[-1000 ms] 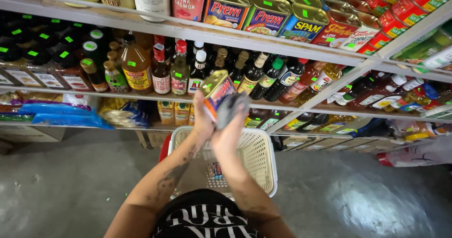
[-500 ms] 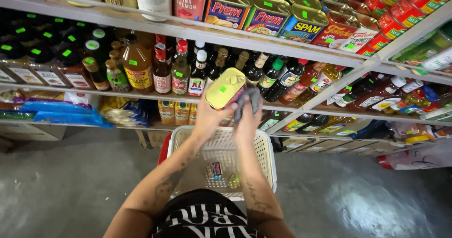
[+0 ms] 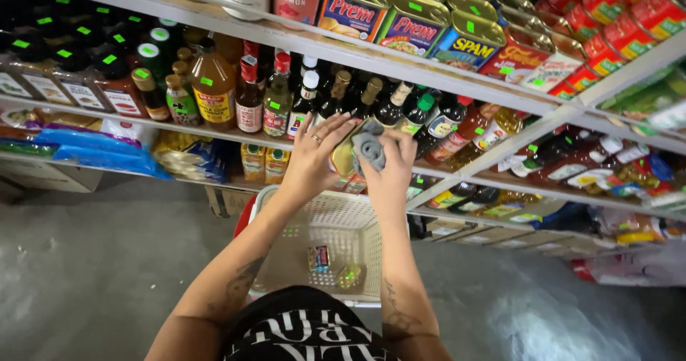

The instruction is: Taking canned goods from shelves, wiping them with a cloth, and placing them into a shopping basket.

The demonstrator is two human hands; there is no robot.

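My left hand [image 3: 312, 157] grips a yellow tin [image 3: 344, 160] and holds it up in front of the middle shelf. A ring shows on one of its fingers. My right hand [image 3: 388, 168] presses a grey cloth [image 3: 369, 146] against the tin's upper right side. Both hands hover above a white plastic basket [image 3: 357, 211] that has a red frame and holds two small items [image 3: 319, 258] at its bottom.
Shelves ahead carry dark bottles [image 3: 391, 107] and sauce bottles [image 3: 214, 89] in the middle row, rectangular meat cans [image 3: 413, 28] above, red tins [image 3: 607, 3] at the upper right, and blue packets [image 3: 93, 150] lower left. Grey concrete floor [image 3: 93, 261] lies below.
The tin has turned in my left hand, from its label facing me to mostly hidden behind my fingers. My right hand with the cloth has moved over the tin's top.
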